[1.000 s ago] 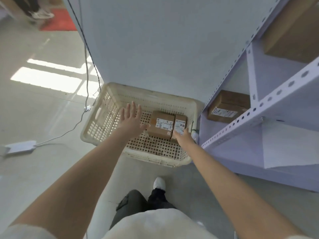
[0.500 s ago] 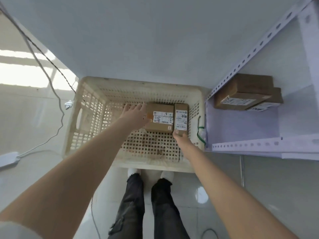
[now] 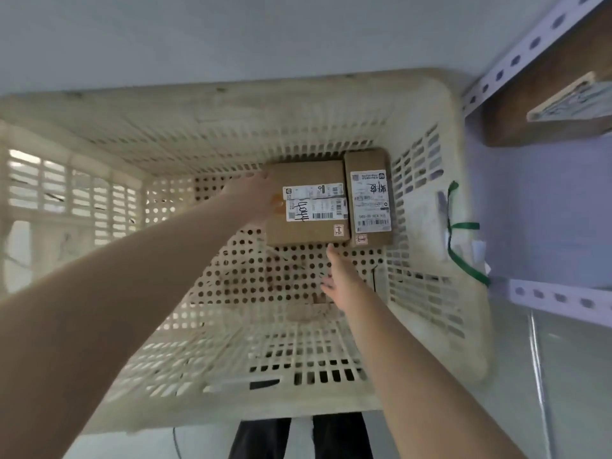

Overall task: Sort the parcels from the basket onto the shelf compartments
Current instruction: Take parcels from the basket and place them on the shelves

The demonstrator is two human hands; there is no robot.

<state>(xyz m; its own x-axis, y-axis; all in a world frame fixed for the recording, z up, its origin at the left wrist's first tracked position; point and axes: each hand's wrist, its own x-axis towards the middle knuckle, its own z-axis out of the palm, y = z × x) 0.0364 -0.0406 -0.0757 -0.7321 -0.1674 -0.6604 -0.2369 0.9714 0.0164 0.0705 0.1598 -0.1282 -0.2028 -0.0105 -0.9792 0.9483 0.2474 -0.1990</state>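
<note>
Head view: both hands down in the basket (image 3: 430, 104), at the wide parcel (image 3: 308, 233).
Two parcels lie flat, labels up, against the far right corner of the basket floor; the narrow parcel (image 3: 369, 200) touches the wide one's right side. The left hand (image 3: 255, 197) lies on the wide parcel's left edge, but blur hides whether its fingers have closed on it. The right hand (image 3: 341, 279) is released, fingers straight, tips just at the parcel's near edge, holding nothing. It looks like a two-sided lift being set up, one hand per edge. The shelf (image 3: 559, 298) stands just right of the basket, so the carry should be short; another parcel (image 3: 546, 104) already sits in a compartment.
</note>
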